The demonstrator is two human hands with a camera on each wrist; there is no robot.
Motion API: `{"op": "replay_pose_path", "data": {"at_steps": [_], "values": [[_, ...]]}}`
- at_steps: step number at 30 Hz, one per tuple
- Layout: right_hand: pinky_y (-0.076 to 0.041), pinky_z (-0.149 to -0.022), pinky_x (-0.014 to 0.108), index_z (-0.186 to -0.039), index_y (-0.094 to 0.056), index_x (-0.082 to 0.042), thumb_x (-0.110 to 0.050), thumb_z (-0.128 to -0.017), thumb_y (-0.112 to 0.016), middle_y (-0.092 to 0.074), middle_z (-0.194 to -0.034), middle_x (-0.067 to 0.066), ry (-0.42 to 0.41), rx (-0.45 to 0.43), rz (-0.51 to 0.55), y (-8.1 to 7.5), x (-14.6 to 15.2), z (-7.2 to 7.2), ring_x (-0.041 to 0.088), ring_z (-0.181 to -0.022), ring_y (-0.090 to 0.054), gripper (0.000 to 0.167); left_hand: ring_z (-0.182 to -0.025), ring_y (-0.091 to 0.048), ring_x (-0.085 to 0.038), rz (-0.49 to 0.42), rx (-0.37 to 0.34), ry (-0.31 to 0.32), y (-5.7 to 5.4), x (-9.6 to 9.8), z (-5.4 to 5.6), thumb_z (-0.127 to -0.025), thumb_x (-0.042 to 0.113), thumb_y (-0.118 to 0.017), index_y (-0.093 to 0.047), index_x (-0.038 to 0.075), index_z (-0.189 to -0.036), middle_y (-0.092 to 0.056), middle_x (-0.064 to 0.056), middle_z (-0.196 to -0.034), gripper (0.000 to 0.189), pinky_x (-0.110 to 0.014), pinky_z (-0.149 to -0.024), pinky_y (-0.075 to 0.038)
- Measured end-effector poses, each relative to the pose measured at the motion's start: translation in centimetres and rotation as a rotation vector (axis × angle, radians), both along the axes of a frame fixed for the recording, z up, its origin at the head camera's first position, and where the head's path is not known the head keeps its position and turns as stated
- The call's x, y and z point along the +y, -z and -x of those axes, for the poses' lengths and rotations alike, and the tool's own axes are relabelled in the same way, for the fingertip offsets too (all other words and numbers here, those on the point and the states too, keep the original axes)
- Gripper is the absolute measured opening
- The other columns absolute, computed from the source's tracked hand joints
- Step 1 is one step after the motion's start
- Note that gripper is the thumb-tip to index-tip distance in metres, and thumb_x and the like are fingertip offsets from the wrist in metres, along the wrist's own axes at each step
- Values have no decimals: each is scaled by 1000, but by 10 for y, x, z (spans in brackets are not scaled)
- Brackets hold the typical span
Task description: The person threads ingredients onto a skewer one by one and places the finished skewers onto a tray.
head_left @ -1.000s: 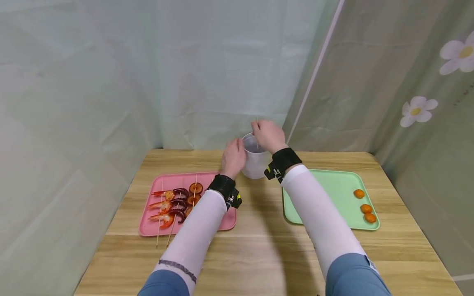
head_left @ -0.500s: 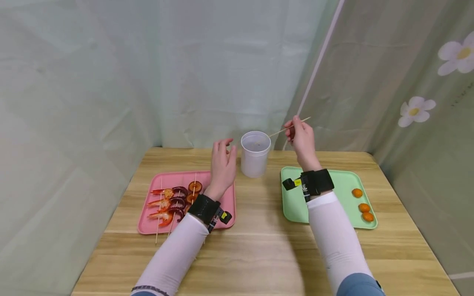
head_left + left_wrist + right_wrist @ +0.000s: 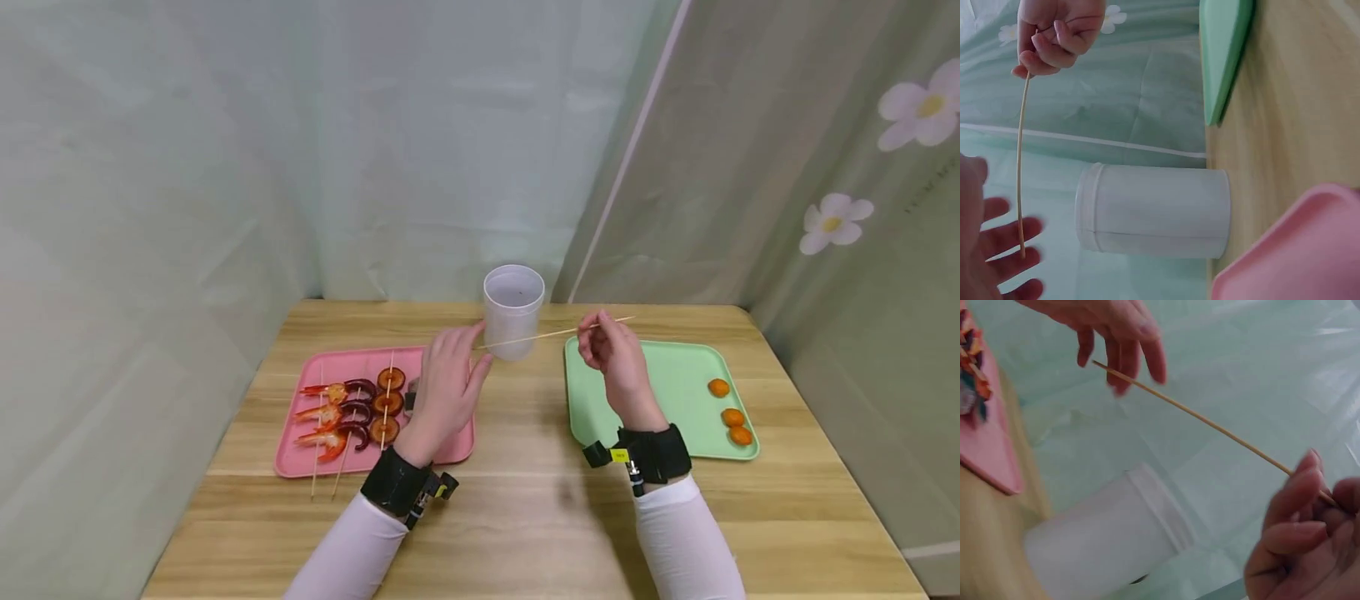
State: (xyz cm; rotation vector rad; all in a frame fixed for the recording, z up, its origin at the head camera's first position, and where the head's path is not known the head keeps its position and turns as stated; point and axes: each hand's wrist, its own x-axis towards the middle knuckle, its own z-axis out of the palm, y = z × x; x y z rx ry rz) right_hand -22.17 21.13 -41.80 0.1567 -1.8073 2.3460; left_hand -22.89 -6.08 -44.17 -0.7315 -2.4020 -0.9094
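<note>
My right hand (image 3: 618, 367) pinches one end of a thin bamboo skewer (image 3: 551, 334) between thumb and fingers, over the green tray's left edge. The skewer slants across in front of a white plastic cup (image 3: 513, 322) toward my left hand (image 3: 446, 387). That hand's fingers are spread, with the thumb apart; the skewer's far end overlaps them in the left wrist view. In the right wrist view, the skewer (image 3: 1210, 422) is bare along its length. The cup stands upright at the back of the table, its inside partly visible from above.
A pink tray (image 3: 442, 454) at left bears skewered shrimp (image 3: 330, 446), dark curled tentacles (image 3: 358, 408) and brown round slices (image 3: 387, 404); my left hand covers its right part. The green tray (image 3: 675, 375) at right holds 3 small orange balls (image 3: 718, 387). Curtains hang behind the table.
My right hand has drawn the skewer out of the cup, then brought it toward me, tilting it nearly level. My left hand has let go of the cup and moved toward me, near the skewer's end.
</note>
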Motion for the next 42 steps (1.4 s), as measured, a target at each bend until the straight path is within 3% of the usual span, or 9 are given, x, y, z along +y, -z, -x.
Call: {"op": "replay_pose_path", "data": {"at_steps": [3,6,16,22,27,32,36,39,42], "values": [[-32,-58,26,-100,-66,-6,-34,-118,-40,-59,-76,1,-97,-7,-68,10,-3,-7,12,-63,-48,43,-107,-65,-30,77,-34,32,5,-3,-6,-110,22,-63,-68,5,-138,-73,-9,-114,33,-50,-94,-50],[-32,-59,27,-106,-64,-1,-34,-118,-39,-59,-77,3,-158,-26,-126,18,-7,-10,13,-64,-48,43,-97,-71,-23,115,-65,61,11,-5,-11,-111,23,-62,-75,10,-128,-75,-3,-105,25,-44,-84,-57],[-35,-62,25,-117,-63,1,-38,-117,-44,-62,-85,4,-204,-98,-219,33,-10,-15,15,-70,-52,43,-90,-75,-16,132,-8,79,30,-11,-16,-109,21,-66,-79,15,-112,-77,1,-102,15,-38,-73,-60],[-43,-66,29,-136,-62,-2,-45,-116,-44,-64,-99,20,-223,-107,-369,30,16,-22,18,-77,-57,51,-94,-76,-19,113,-40,64,33,-15,-18,-109,21,-66,-80,14,-113,-79,-1,-107,17,-41,-78,-61],[-52,-76,32,-146,-59,-2,-39,-116,-48,-67,-117,27,-138,-138,-626,31,69,-35,26,-95,-67,49,-95,-77,-21,82,-36,48,28,-21,-18,-110,21,-64,-80,11,-115,-79,-4,-107,19,-43,-80,-61],[-53,-82,38,-147,-59,0,-39,-114,-54,-66,-130,27,100,-216,-918,38,129,-58,39,-111,-66,52,-87,-77,-23,59,-16,43,21,-27,-16,-109,19,-64,-79,10,-113,-79,-5,-103,18,-45,-74,-61],[-49,-81,44,-137,-61,9,-31,-109,-62,-64,-130,32,253,-364,-1121,44,170,-78,46,-111,-63,49,-86,-77,-25,46,-16,41,19,-31,-14,-109,18,-64,-79,10,-113,-79,-5,-103,17,-46,-72,-59],[-46,-74,42,-125,-63,11,-24,-104,-69,-64,-117,31,242,-504,-1163,48,192,-86,44,-98,-60,42,-85,-76,-24,30,-26,47,18,-33,-13,-110,18,-64,-79,10,-112,-79,-5,-102,17,-46,-71,-59],[-42,-70,39,-116,-63,8,-20,-99,-75,-62,-105,24,209,-588,-1156,51,203,-89,38,-92,-54,35,-80,-74,-23,23,-31,51,19,-33,-11,-110,18,-64,-79,10,-111,-78,-5,-99,17,-45,-69,-57]]}}
